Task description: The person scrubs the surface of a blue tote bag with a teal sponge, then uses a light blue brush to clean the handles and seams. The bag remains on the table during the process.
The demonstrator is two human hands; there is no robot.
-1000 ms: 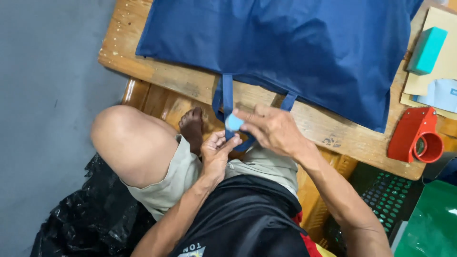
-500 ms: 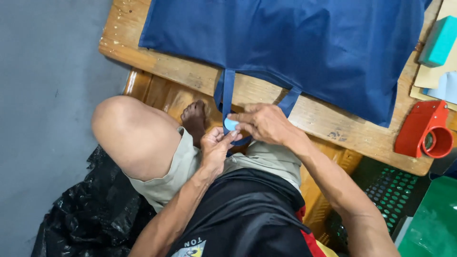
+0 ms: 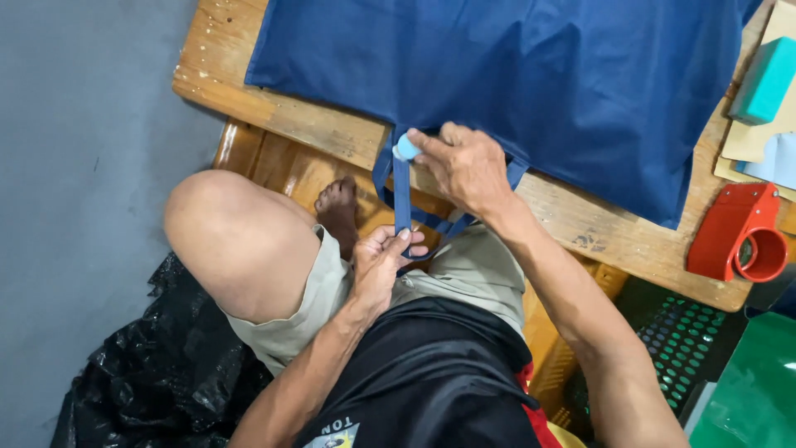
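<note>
A dark blue fabric bag (image 3: pixel 514 75) lies flat on a worn wooden table (image 3: pixel 580 228), its strap handle (image 3: pixel 402 195) hanging over the front edge. My left hand (image 3: pixel 380 265) pinches the lower end of the strap above my lap. My right hand (image 3: pixel 464 166) holds a small light blue round piece (image 3: pixel 406 148) against the strap near where it joins the bag.
A red tape dispenser (image 3: pixel 738 232) sits at the table's right front corner. A teal block (image 3: pixel 764 79) and tan card sheets (image 3: pixel 767 137) lie at the far right. A black plastic bag (image 3: pixel 157 373) lies on the grey floor at left. A green perforated crate (image 3: pixel 688 340) stands at lower right.
My right hand has slid the light blue piece up along the strap, from beside my left hand to the bag's edge. My left hand stays on the strap's lower end.
</note>
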